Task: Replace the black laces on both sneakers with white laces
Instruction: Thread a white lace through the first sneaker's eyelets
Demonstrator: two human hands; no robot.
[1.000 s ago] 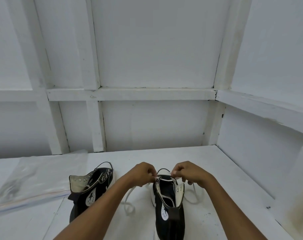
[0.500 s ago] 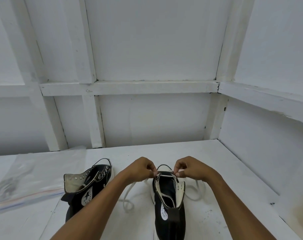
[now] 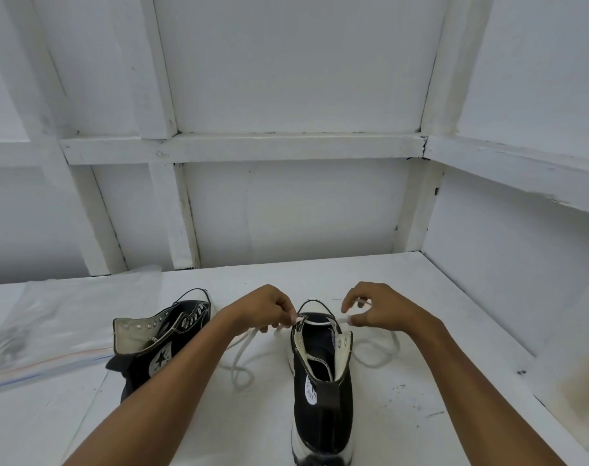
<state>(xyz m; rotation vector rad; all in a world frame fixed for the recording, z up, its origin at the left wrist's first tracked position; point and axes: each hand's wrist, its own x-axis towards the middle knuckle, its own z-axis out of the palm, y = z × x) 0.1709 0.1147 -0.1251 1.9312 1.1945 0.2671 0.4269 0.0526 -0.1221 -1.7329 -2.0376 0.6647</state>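
A black high-top sneaker (image 3: 321, 391) stands upright in front of me, heel toward me, toe away. A white lace (image 3: 241, 359) runs across its front eyelets and trails in loops on the table to either side. My left hand (image 3: 269, 306) pinches the lace at the sneaker's left edge. My right hand (image 3: 375, 312) pinches the other lace end just right of the toe. A second black high-top (image 3: 158, 348) lies on its side to the left, with no lace visible in its eyelets.
A clear plastic bag (image 3: 44, 331) lies on the white table (image 3: 421, 348) at the left. White walls with beams close in behind and on the right. Small dark specks mark the table right of the upright sneaker.
My hands have drawn apart, the right one moving rightward, pulling the white lace out across the toe of the upright sneaker. The view has tilted slightly.
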